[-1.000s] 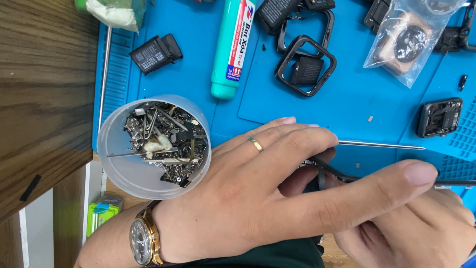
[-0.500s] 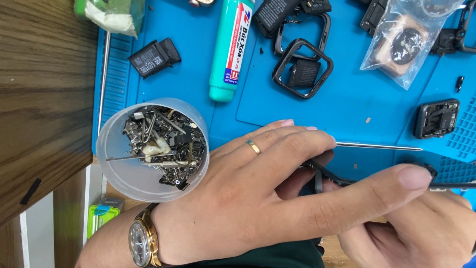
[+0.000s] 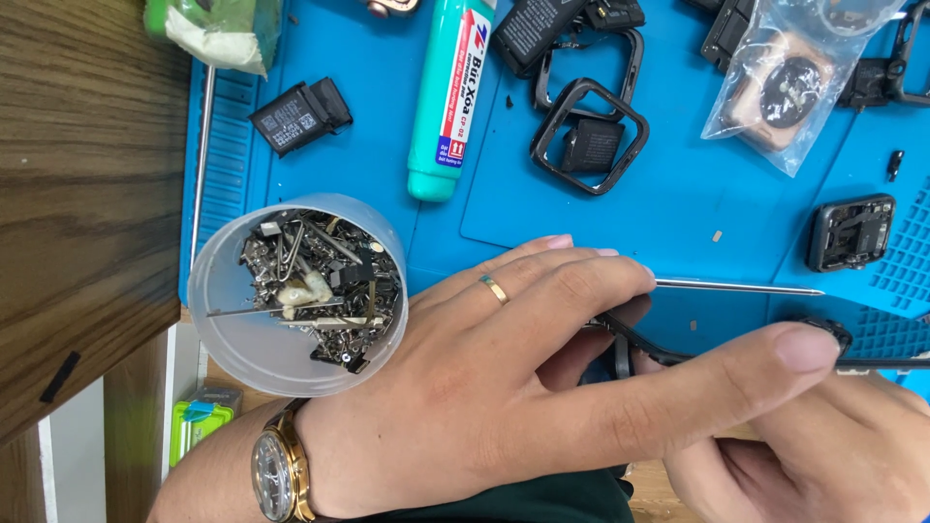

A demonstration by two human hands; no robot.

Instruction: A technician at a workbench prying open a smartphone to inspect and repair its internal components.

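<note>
My left hand (image 3: 504,387), with a gold ring and a gold wristwatch, lies palm down over the front edge of the blue mat (image 3: 387,223). Its fingers and long thumb pinch a thin black watch frame (image 3: 649,344). My right hand (image 3: 823,455) is curled under the left thumb at the bottom right, its fingers up against the same frame. Most of its grip is hidden. A thin metal tool tip (image 3: 886,365) pokes out to the right beside the thumb tip.
A clear plastic cup (image 3: 242,339) of small metal parts stands just left of my left hand. On the mat lie a metal rod (image 3: 736,287), a teal glue tube (image 3: 446,97), black watch cases (image 3: 586,136), a battery (image 3: 295,116), a bagged watch (image 3: 785,87). A wooden desk (image 3: 87,194) is at the left.
Both hands stay almost still on the black frame. The view has drifted slightly, nothing was taken up or let go.
</note>
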